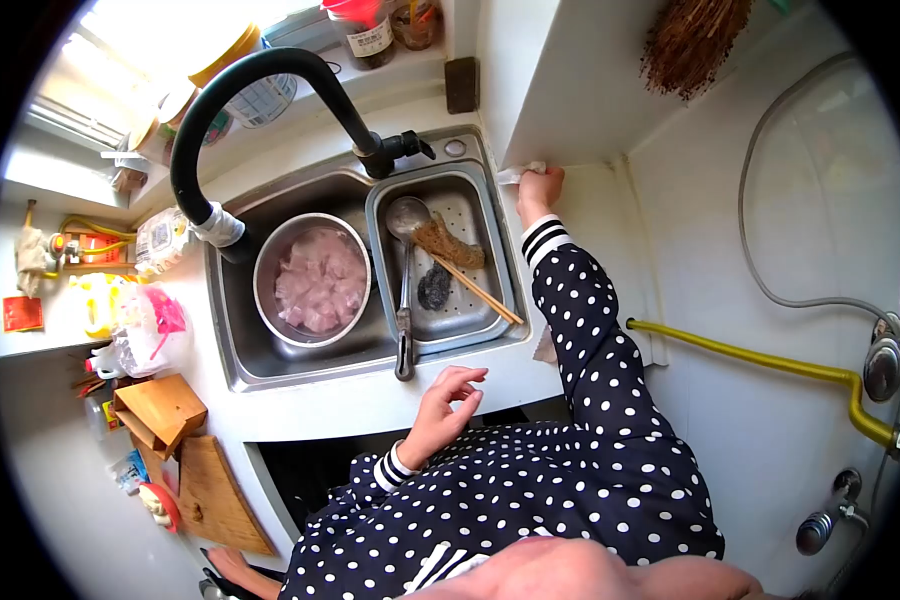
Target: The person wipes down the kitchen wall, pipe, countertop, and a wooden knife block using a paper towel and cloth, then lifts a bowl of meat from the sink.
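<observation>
My right hand (540,192) reaches to the counter strip right of the sink, against the wall's corner. Its fingers are closed on a crumpled white cloth or tissue (518,173). My left hand (446,412) hovers in front of the sink edge, fingers loosely bent and apart, with nothing in it. Nearest to it is the dark handle of a metal ladle (405,285), which rests in a drain basket (505,250). Beside the ladle lie a brown scrubber (450,243), a dark scouring pad (434,287) and wooden chopsticks (485,295).
A pot (262,285) of pale pink meat pieces in liquid stands in the sink (232,345). A black faucet (270,62) arches above. Jars (365,38) line the sill. Left are plastic bags (150,330) and a wooden cutting board (220,495). A yellow hose (760,350) crosses the right.
</observation>
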Demonstrator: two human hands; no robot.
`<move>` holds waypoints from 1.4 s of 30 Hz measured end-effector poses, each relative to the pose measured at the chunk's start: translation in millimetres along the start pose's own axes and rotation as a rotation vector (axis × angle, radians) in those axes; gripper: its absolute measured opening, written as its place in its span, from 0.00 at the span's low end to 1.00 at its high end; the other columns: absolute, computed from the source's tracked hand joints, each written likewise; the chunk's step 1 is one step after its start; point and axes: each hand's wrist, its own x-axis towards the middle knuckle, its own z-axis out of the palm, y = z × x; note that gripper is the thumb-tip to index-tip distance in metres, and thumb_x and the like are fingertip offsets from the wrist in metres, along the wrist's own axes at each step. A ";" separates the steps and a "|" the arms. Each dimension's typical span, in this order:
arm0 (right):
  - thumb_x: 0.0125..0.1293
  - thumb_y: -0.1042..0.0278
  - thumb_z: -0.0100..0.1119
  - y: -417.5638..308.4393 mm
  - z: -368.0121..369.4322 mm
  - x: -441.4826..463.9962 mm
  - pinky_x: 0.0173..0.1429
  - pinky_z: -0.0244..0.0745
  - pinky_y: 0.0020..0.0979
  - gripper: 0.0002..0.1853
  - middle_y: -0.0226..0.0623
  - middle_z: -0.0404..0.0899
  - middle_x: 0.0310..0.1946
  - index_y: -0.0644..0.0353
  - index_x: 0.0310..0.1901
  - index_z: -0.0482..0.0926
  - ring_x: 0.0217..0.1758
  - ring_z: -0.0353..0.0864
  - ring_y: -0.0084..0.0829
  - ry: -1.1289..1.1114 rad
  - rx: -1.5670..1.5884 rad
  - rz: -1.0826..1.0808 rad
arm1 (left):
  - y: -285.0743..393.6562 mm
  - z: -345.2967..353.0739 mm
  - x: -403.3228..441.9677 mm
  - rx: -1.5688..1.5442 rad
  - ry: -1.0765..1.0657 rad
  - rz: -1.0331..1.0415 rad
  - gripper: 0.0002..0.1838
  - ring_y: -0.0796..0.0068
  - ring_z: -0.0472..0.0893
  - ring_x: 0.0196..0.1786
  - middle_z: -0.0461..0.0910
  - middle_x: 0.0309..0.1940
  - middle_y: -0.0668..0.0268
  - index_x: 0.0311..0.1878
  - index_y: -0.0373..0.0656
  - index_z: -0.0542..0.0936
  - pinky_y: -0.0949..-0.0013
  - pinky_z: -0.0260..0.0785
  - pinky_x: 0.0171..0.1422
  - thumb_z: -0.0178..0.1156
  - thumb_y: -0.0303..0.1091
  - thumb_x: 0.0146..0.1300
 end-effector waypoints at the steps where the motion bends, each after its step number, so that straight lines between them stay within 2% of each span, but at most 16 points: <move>1: 0.51 0.79 0.54 4.9 7.7 -0.1 0.52 0.70 0.38 0.14 0.46 0.76 0.40 0.66 0.41 0.70 0.45 0.78 0.43 0.009 0.052 -0.001 | 1.4 0.4 1.3 -0.006 -0.012 0.000 0.17 0.81 0.74 0.41 0.73 0.45 0.63 0.54 0.39 0.75 0.78 0.69 0.48 0.55 0.24 0.61; 3: 0.51 0.80 0.55 12.9 20.9 -8.0 0.48 0.73 0.38 0.13 0.46 0.76 0.40 0.65 0.41 0.70 0.43 0.79 0.41 0.023 0.145 0.001 | 4.6 -0.4 2.1 -0.023 -0.017 -0.001 0.17 0.82 0.74 0.40 0.73 0.46 0.63 0.54 0.39 0.75 0.78 0.69 0.48 0.55 0.24 0.61; 6: 0.53 0.81 0.55 -24.0 17.7 -38.0 0.39 0.79 0.36 0.12 0.44 0.75 0.39 0.64 0.40 0.70 0.39 0.79 0.36 -0.264 0.539 0.356 | -2.5 -0.4 3.5 -0.025 -0.011 0.026 0.16 0.82 0.73 0.40 0.73 0.46 0.64 0.54 0.39 0.75 0.78 0.69 0.49 0.55 0.24 0.61; 7: 0.53 0.83 0.55 -28.6 24.2 -44.0 0.31 0.81 0.33 0.13 0.44 0.74 0.38 0.65 0.41 0.68 0.35 0.80 0.33 -0.236 0.577 0.339 | 0.0 1.6 3.8 -0.030 -0.011 0.025 0.16 0.82 0.73 0.41 0.73 0.46 0.64 0.53 0.39 0.75 0.78 0.69 0.49 0.55 0.24 0.61; 9: 0.52 0.84 0.54 -39.4 12.5 -50.5 0.32 0.81 0.35 0.14 0.46 0.74 0.37 0.67 0.41 0.66 0.35 0.80 0.35 -0.222 0.592 0.326 | 7.6 3.7 4.8 -0.034 -0.014 0.025 0.16 0.82 0.73 0.41 0.73 0.45 0.64 0.53 0.39 0.75 0.78 0.69 0.49 0.55 0.24 0.61; 12: 0.53 0.82 0.53 -18.1 3.1 -43.5 0.34 0.80 0.36 0.12 0.45 0.76 0.37 0.67 0.41 0.69 0.36 0.80 0.34 -0.067 0.326 0.355 | 6.6 5.2 3.5 -0.037 -0.005 0.033 0.15 0.82 0.73 0.41 0.72 0.45 0.64 0.52 0.38 0.76 0.78 0.69 0.49 0.55 0.24 0.61; 15: 0.57 0.81 0.50 3.8 31.4 -21.3 0.30 0.80 0.35 0.08 0.43 0.77 0.35 0.68 0.39 0.73 0.31 0.81 0.35 -0.068 0.292 0.029 | 0.5 4.3 2.2 -0.022 0.033 0.042 0.15 0.81 0.74 0.40 0.73 0.45 0.63 0.52 0.38 0.76 0.78 0.69 0.48 0.55 0.24 0.61; 17: 0.58 0.82 0.48 -19.8 20.7 -17.4 0.31 0.80 0.35 0.10 0.41 0.76 0.39 0.67 0.42 0.72 0.34 0.80 0.37 -0.183 0.479 0.308 | 0.0 2.9 -2.5 -0.034 0.063 0.035 0.15 0.79 0.75 0.39 0.74 0.45 0.62 0.51 0.38 0.76 0.76 0.70 0.47 0.56 0.23 0.60; 22: 0.55 0.87 0.48 -77.4 3.3 -26.9 0.37 0.82 0.35 0.16 0.42 0.73 0.44 0.66 0.47 0.69 0.40 0.79 0.38 -0.266 0.557 0.269 | 1.3 6.9 0.8 -0.049 0.074 0.073 0.15 0.80 0.75 0.39 0.73 0.45 0.63 0.51 0.38 0.76 0.77 0.69 0.47 0.55 0.23 0.60; 25: 0.55 0.86 0.51 -125.1 -17.6 -32.0 0.38 0.82 0.34 0.16 0.42 0.73 0.43 0.66 0.46 0.69 0.41 0.78 0.37 -0.393 0.576 0.230 | 12.8 13.3 8.4 -0.054 0.024 0.096 0.15 0.81 0.74 0.40 0.73 0.45 0.64 0.52 0.38 0.76 0.78 0.69 0.49 0.55 0.23 0.61; 29: 0.56 0.80 0.54 -140.0 -45.0 -27.6 0.36 0.75 0.31 0.10 0.40 0.72 0.38 0.67 0.41 0.69 0.35 0.76 0.31 -0.309 0.499 0.002 | 18.9 19.5 13.7 -0.066 -0.006 0.112 0.15 0.81 0.74 0.40 0.73 0.44 0.64 0.51 0.38 0.76 0.77 0.69 0.49 0.55 0.23 0.60; 32: 0.53 0.77 0.58 -91.7 -50.6 -19.4 0.36 0.72 0.31 0.10 0.37 0.73 0.32 0.65 0.37 0.70 0.35 0.74 0.28 -0.201 0.332 -0.040 | 16.3 20.0 12.8 -0.069 -0.005 0.108 0.15 0.80 0.74 0.40 0.74 0.44 0.64 0.51 0.38 0.76 0.77 0.69 0.49 0.55 0.23 0.60; 33: 0.51 0.78 0.56 -64.5 -43.9 -11.1 0.38 0.72 0.34 0.08 0.41 0.74 0.30 0.64 0.34 0.72 0.34 0.76 0.34 -0.175 0.173 -0.023 | 13.7 18.6 10.7 -0.067 -0.002 0.098 0.15 0.80 0.74 0.40 0.74 0.44 0.64 0.51 0.38 0.76 0.77 0.69 0.49 0.55 0.23 0.60; 35: 0.48 0.79 0.55 -1.8 -22.9 21.2 0.39 0.71 0.39 0.06 0.47 0.76 0.30 0.65 0.30 0.72 0.33 0.76 0.44 0.066 -0.198 -0.384 | 13.0 12.5 8.9 -0.047 0.012 0.094 0.15 0.80 0.74 0.41 0.74 0.44 0.64 0.51 0.38 0.76 0.77 0.69 0.49 0.55 0.23 0.60; 38: 0.45 0.80 0.55 -12.7 -12.5 20.3 0.38 0.69 0.44 0.05 0.52 0.76 0.31 0.65 0.27 0.71 0.33 0.74 0.51 0.124 -0.286 -0.343 | 5.2 3.0 4.7 -0.025 0.089 0.105 0.15 0.77 0.76 0.40 0.75 0.43 0.62 0.51 0.38 0.76 0.76 0.70 0.47 0.55 0.24 0.60; 42: 0.44 0.79 0.56 -19.4 -3.5 -10.0 0.36 0.67 0.41 0.06 0.48 0.73 0.27 0.64 0.26 0.69 0.31 0.73 0.49 0.017 -0.185 -0.357 | -2.4 1.1 4.8 -0.037 0.130 0.081 0.15 0.77 0.76 0.39 0.75 0.43 0.62 0.50 0.38 0.77 0.76 0.70 0.47 0.56 0.23 0.59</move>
